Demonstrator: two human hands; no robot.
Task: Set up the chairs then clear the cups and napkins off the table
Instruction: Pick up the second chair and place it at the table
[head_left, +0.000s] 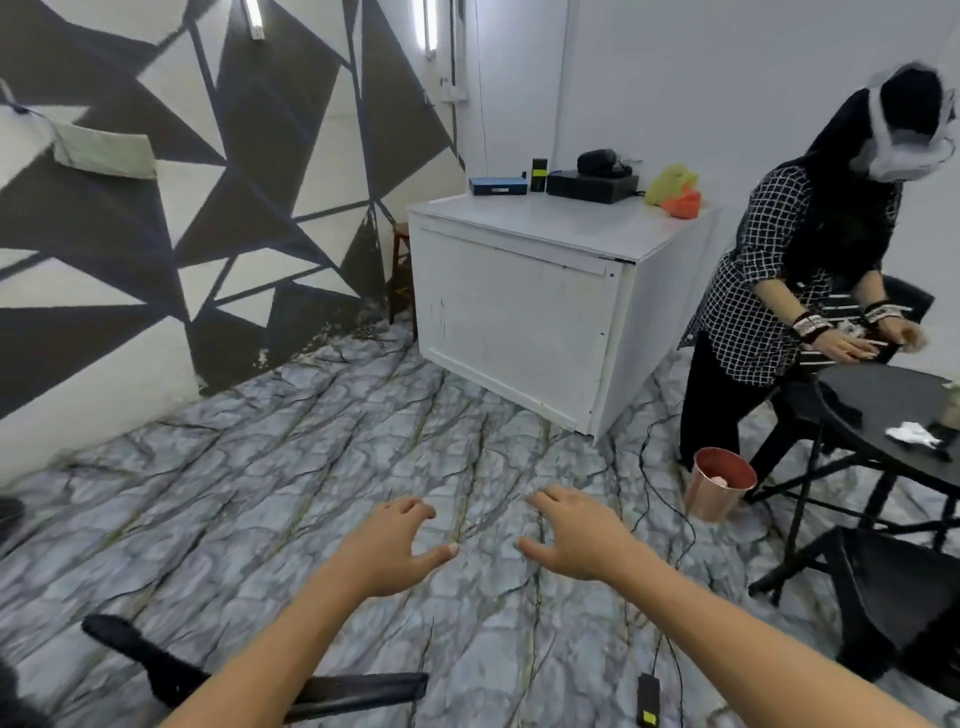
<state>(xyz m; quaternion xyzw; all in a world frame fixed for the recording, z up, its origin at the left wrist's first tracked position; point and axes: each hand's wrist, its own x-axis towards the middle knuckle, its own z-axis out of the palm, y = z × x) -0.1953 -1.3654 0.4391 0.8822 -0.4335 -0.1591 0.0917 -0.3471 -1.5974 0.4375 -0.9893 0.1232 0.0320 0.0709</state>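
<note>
My left hand and my right hand are stretched out over the marbled floor, fingers spread, holding nothing. A black chair part lies low at the bottom left, below my left forearm. A round black table stands at the right edge with a crumpled white napkin on it. A black chair stands in front of that table at the lower right. No cup shows clearly on the table.
Another person in a checked top bends over a chair behind the table. A copper bin stands on the floor by a white cabinet. Black cables and a power adapter lie on the floor.
</note>
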